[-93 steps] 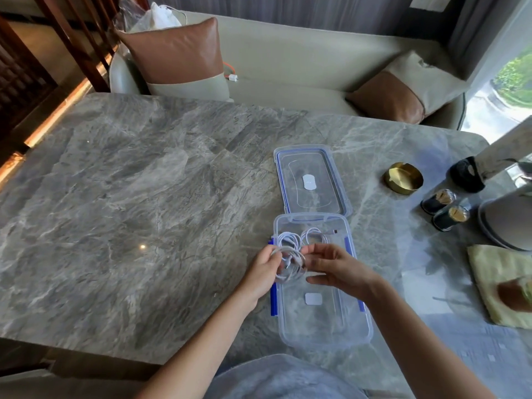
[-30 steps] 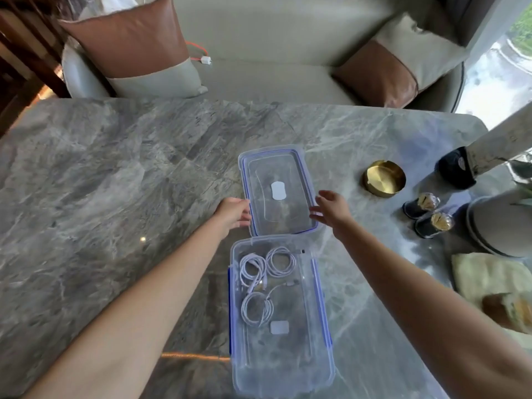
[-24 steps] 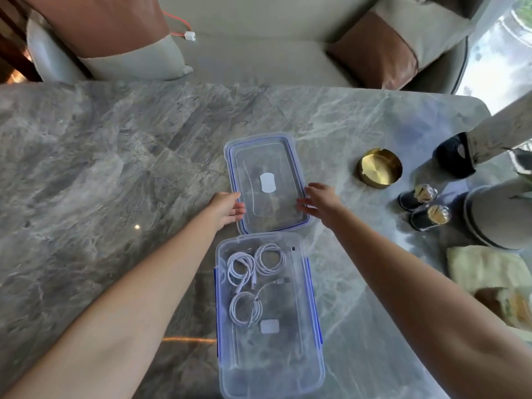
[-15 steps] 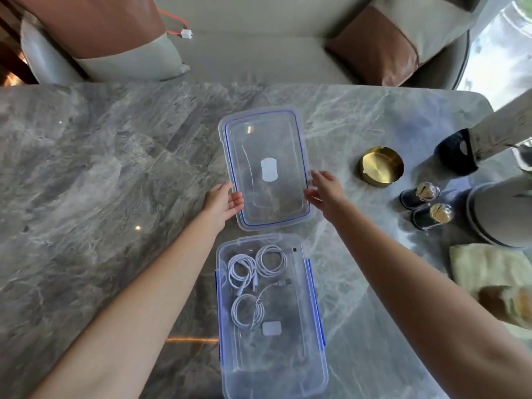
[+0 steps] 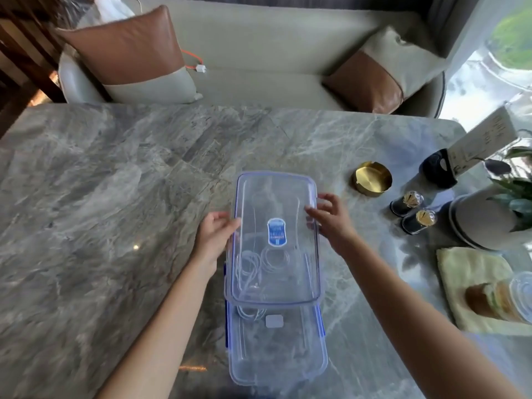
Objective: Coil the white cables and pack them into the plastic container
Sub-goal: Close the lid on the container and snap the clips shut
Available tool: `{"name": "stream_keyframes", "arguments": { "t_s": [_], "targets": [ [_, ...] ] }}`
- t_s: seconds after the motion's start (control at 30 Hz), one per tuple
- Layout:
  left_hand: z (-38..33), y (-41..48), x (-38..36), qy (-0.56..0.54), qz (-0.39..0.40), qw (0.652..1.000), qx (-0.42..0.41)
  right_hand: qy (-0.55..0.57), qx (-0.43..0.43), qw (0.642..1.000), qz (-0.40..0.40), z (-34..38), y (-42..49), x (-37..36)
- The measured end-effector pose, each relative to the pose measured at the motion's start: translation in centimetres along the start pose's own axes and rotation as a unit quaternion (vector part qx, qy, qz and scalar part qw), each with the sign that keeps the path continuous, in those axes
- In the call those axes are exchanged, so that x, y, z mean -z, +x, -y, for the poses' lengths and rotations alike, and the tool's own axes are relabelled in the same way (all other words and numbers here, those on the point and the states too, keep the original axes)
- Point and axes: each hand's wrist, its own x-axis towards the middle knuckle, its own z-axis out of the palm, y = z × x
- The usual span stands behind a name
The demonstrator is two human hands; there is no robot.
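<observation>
The clear plastic container [image 5: 290, 361] with blue clips sits on the marble table near the front edge. Coiled white cables [image 5: 251, 310] lie in its far half, seen mostly through the lid. The clear lid [image 5: 276, 203], with a blue label in its middle, hangs tilted over the container's far half. My left hand [image 5: 214, 237] grips the lid's left edge. My right hand [image 5: 331, 218] holds its right edge with curled fingers. The container's near half is uncovered.
On the grey marble table [image 5: 100, 211], a brass dish [image 5: 372, 177], two small dark shakers [image 5: 413, 216], a plant pot [image 5: 486, 223] and a yellow cloth [image 5: 472, 283] stand at the right. A sofa with cushions [image 5: 129, 53] lies beyond the far edge.
Both hands lifted the lid off the table, turned it label side up and brought it back over the container's far half. The third cable coil went into the container earlier.
</observation>
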Motion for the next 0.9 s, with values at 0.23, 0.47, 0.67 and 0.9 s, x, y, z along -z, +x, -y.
{"name": "stream_keyframes", "arguments": {
  "t_s": [0.23,0.47,0.67,0.9],
  "targets": [
    [5.9,-5.7,2.1,0.056,-0.056,0.995,-0.062,-0.149,0.049,0.988,-0.006,-4.1,-5.1,0.6],
    [9.5,-8.1,3.0,0.067,-0.051,0.996,-0.04,-0.255,0.117,0.959,-0.036,-7.1,-7.3,1.5],
    [9.9,-7.8,2.9,0.081,-0.059,0.994,-0.051,-0.339,0.136,0.929,-0.056,-7.9,-7.2,1.9],
    [10.5,-7.5,3.3,0.107,-0.05,0.993,-0.026,-0.344,0.129,0.929,-0.052,-8.6,-6.7,1.9]
  ]
}}
